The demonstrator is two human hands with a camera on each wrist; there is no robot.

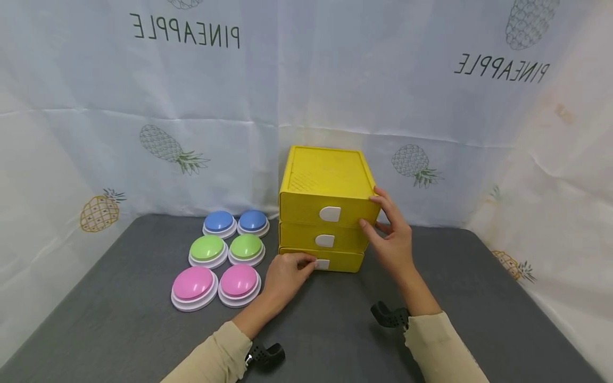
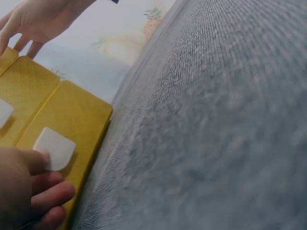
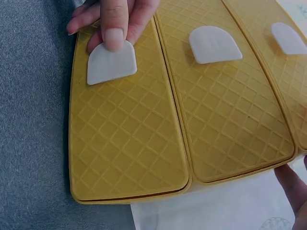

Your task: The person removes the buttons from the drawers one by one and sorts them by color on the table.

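Note:
A yellow three-drawer box [image 1: 330,170] stands toward the back of the table. My left hand [image 1: 287,276] pinches the white handle [image 3: 112,66] of the bottom drawer [image 1: 348,261], the thumb on the handle's face in the right wrist view. That drawer front looks flush with the others. My right hand [image 1: 395,242] rests against the box's right edge, its fingers spread, with one finger near the top corner and the thumb lower on the front edge. The middle drawer's handle [image 1: 325,241] and the top drawer's handle [image 1: 330,214] are untouched.
Left of the box, several round push-button lights stand in two columns: blue ones [image 1: 218,222] at the back, green ones [image 1: 207,248] in the middle, pink ones [image 1: 193,283] nearest. A white pineapple-print cloth [image 1: 215,133] hangs behind the dark grey table [image 1: 325,330].

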